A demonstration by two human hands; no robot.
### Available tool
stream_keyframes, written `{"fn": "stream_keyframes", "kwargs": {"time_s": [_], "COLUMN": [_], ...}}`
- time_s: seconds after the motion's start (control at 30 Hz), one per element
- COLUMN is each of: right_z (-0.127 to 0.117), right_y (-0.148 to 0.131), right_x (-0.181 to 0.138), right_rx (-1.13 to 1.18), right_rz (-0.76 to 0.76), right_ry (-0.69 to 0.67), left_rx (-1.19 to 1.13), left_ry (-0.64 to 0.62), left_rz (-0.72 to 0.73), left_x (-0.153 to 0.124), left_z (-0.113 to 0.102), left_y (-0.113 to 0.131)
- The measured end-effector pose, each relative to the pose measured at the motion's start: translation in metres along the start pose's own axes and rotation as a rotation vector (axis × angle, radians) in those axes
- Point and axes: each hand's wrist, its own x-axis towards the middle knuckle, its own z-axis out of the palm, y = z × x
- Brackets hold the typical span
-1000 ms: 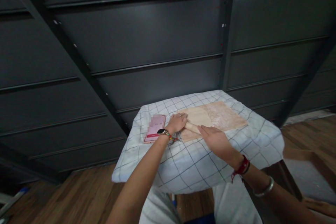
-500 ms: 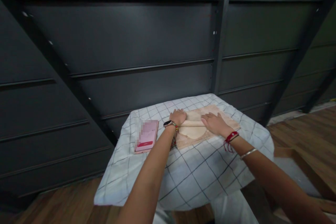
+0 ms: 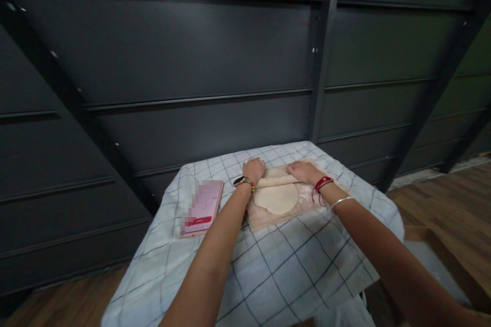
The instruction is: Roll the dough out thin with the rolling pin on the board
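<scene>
A pale wooden rolling pin (image 3: pixel 276 181) lies crosswise over a flat sheet of dough (image 3: pixel 276 200). My left hand (image 3: pixel 253 169), with a watch and beads at the wrist, is curled over the pin's left end. Over its right end my right hand (image 3: pixel 303 171) bends its fingers; red cord and a silver bangle circle that arm. The dough's rounded near part shows in front of the pin, while the pin and my hands cover some of the far part. Beneath the dough is a floury, light-brown mat (image 3: pixel 264 220).
A checked white cloth (image 3: pixel 291 260) covers the small table. Left of my left forearm lies a pink phone-like device (image 3: pixel 205 207), partly pixelated. A dark panelled wall (image 3: pixel 215 51) rises behind the table. An open cardboard box (image 3: pixel 441 250) sits on the floor at right.
The pin and both hands have moved away from me over the dough, baring more of its near part. My fingers, flatter before, are now more curled. The camera view has shifted slightly.
</scene>
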Motion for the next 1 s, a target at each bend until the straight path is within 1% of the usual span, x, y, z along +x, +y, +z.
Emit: {"fn": "stream_keyframes", "kwargs": {"time_s": [0.07, 0.2, 0.37, 0.53, 0.6, 0.67, 0.73, 0.77, 0.83, 0.9, 1.0], "right_z": [-0.001, -0.002, 0.000, -0.001, -0.002, -0.003, -0.003, -0.003, 0.000, 0.004, 0.011], "right_y": [0.003, 0.007, 0.010, 0.009, 0.009, 0.010, 0.012, 0.012, 0.012, 0.008, -0.004], "right_x": [0.009, 0.027, 0.037, 0.040, 0.040, 0.038, 0.032, 0.028, 0.017, 0.005, -0.007], "right_rx": [-0.061, -0.192, -0.134, -0.132, -0.133, -0.133, -0.139, -0.145, -0.165, -0.175, -0.127], "right_rz": [-0.027, -0.138, -0.139, -0.201, -0.217, -0.230, -0.258, -0.278, -0.318, -0.331, -0.323], "right_ry": [-0.017, -0.057, -0.055, -0.065, -0.070, -0.071, -0.059, -0.047, 0.005, 0.103, 0.246], "left_rx": [0.001, -0.001, 0.002, 0.012, 0.007, -0.004, -0.002, 0.005, 0.024, 0.037, 0.049], "left_ry": [-0.001, -0.003, 0.018, 0.091, 0.111, 0.098, 0.070, 0.051, 0.018, 0.000, 0.011], "left_rz": [-0.031, -0.114, -0.185, -0.184, -0.132, 0.003, 0.166, 0.221, 0.248, 0.224, 0.202], "left_x": [0.002, 0.004, 0.002, -0.004, -0.009, -0.018, -0.032, -0.041, -0.057, -0.069, -0.074], "left_z": [0.001, 0.001, 0.000, -0.005, -0.007, -0.008, -0.007, -0.006, -0.003, 0.000, 0.000], "left_y": [-0.001, -0.001, 0.001, 0.004, 0.005, 0.004, 0.003, 0.002, 0.002, 0.003, 0.005]}}
